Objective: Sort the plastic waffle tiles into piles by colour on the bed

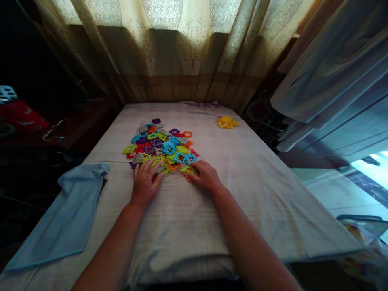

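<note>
A mixed pile of flat plastic interlocking building pieces (156,142) in purple, blue, lime green, red, orange and grey lies on the cloth-covered table. My left hand (146,182) rests on the pile's near left edge, fingers spread over lime and grey pieces. At the near right edge, my right hand (206,177) touches lime and orange pieces, its fingers stretched out and slightly bent. Some pieces under both hands are hidden. Farther back on the right sits a separate small heap of yellow pieces (227,122).
A light blue cloth (79,202) hangs over the table's left side. Pale wrinkled cloth (266,202) covers the tabletop. Patterned curtains (190,60) hang behind it, and draped fabric (327,76) hangs at the right.
</note>
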Motion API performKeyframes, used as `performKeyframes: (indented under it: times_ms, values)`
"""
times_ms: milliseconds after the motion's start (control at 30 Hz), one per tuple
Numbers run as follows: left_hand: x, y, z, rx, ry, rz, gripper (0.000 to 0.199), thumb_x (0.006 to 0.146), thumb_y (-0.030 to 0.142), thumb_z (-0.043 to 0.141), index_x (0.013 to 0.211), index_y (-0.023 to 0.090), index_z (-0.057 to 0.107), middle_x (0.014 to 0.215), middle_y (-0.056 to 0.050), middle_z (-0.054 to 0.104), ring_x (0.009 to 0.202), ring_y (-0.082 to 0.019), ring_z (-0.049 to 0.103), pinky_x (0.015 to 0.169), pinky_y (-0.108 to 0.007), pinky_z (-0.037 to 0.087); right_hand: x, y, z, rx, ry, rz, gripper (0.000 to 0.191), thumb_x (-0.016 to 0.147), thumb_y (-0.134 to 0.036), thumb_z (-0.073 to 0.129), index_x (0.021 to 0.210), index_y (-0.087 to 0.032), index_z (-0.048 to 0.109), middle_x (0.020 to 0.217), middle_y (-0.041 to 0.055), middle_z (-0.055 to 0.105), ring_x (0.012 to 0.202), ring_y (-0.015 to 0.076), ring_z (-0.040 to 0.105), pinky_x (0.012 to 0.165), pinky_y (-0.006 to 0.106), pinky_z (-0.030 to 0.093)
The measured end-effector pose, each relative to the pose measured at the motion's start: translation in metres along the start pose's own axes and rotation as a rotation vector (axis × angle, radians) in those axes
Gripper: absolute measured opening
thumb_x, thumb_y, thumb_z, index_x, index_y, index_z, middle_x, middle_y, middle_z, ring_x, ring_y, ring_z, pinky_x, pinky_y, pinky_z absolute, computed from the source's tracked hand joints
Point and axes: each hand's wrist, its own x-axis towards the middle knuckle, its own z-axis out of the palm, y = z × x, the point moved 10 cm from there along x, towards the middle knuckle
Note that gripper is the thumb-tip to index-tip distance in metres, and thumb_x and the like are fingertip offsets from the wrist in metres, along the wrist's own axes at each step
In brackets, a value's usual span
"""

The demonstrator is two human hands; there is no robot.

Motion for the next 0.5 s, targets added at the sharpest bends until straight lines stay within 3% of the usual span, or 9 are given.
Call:
performKeyframes:
  times_ms: [167, 300, 400, 500]
  values:
    - [0.004, -0.021, -0.012, -0.063, 0.102, -0.075, 0.044, 0.087, 0.037, 0.052, 0.129, 0.026, 0.059, 0.131, -0.009, 0.064, 0.123, -0.027, 0.057, 0.112, -0.05, 0.033, 0.0, 0.0, -0.005, 0.063, 0.036, -0.051, 0.028, 0.082, -0.034, 0.064, 0.107, -0.023, 0.072, 0.105, 0.008, 0.07, 0.096, 0.0216, 0.064, 0.088, 0.033, 0.048]
    - [0.006, -0.03, -0.015, -0.052, 0.129, -0.088, 0.032, 0.086, 0.039, 0.054, 0.11, 0.024, 0.068, 0.127, -0.01, 0.066, 0.122, -0.03, 0.057, 0.11, -0.053, 0.035, 0.0, 0.016, -0.027, 0.187, 0.184, -0.047, 0.027, 0.081, -0.033, 0.063, 0.104, -0.022, 0.07, 0.103, 0.0065, 0.071, 0.091, 0.0193, 0.065, 0.086, 0.032, 0.05]
    - [0.006, -0.023, -0.014, -0.034, 0.103, -0.04, 0.024, 0.085, 0.041, 0.058, 0.097, 0.026, 0.072, 0.127, -0.008, 0.066, 0.125, -0.031, 0.055, 0.111, -0.055, 0.033, -0.002, 0.054, -0.043, 0.159, 0.328, 0.135, 0.03, 0.08, -0.035, 0.061, 0.104, -0.02, 0.069, 0.102, 0.0076, 0.071, 0.087, 0.0197, 0.065, 0.082, 0.033, 0.051]
    - [0.005, -0.004, -0.006, -0.007, 0.013, 0.063, 0.021, 0.082, 0.042, 0.063, 0.096, 0.029, 0.073, 0.131, -0.006, 0.064, 0.132, -0.032, 0.049, 0.114, -0.058, 0.027, -0.008, 0.093, -0.05, 0.036, 0.386, 0.357, 0.031, 0.078, -0.035, 0.061, 0.104, -0.019, 0.069, 0.103, 0.0091, 0.071, 0.089, 0.0222, 0.064, 0.082, 0.035, 0.05]
